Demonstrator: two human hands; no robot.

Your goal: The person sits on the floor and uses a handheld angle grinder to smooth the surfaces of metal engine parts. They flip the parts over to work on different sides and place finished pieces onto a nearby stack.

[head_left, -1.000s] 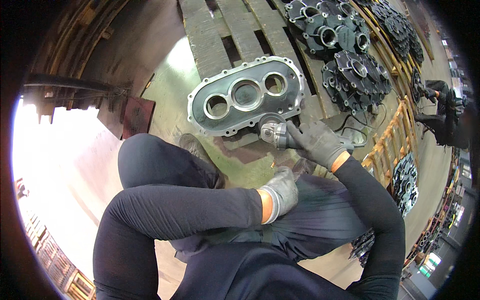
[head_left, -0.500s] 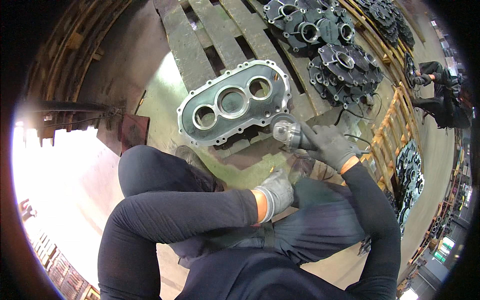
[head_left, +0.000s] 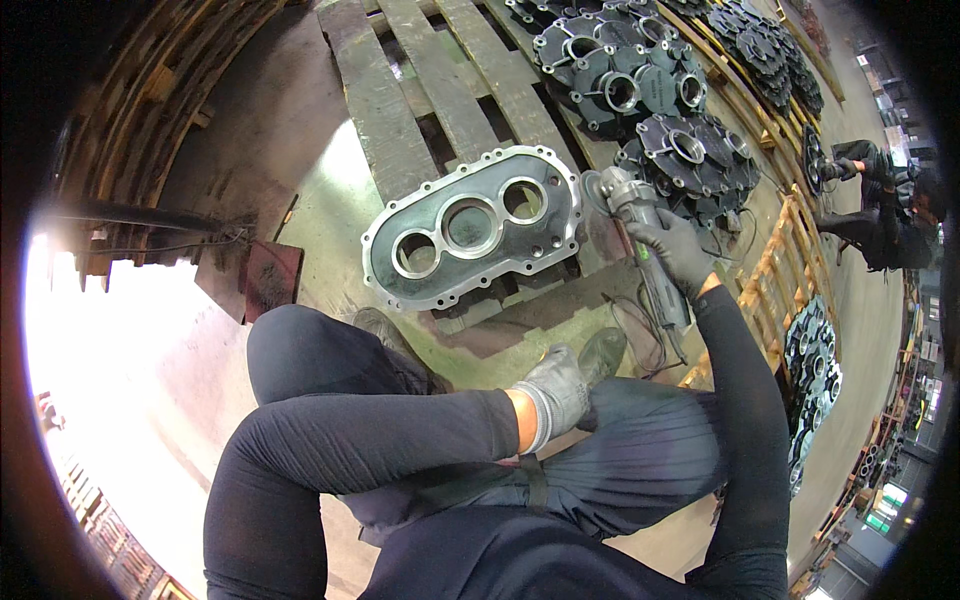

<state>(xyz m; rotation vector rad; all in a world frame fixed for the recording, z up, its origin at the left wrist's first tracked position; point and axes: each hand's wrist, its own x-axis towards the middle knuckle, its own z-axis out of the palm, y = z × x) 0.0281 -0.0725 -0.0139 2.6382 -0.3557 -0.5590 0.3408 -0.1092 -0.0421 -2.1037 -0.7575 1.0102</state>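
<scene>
Head view: right hand [head_left: 677, 252] is grasping angle grinder [head_left: 632, 203] around body; disc [head_left: 593, 190] is sitting beside right end of metal cover [head_left: 512, 238], which is lying at near edge of wooden pallet [head_left: 372, 105]. Left hand [head_left: 555, 386] is curling near right thigh [head_left: 645, 430] (cannot tell whether it is pinching anything). Good handling is probably calling for two-handed bracing, light pressure, disc skimming evenly along rim.
</scene>
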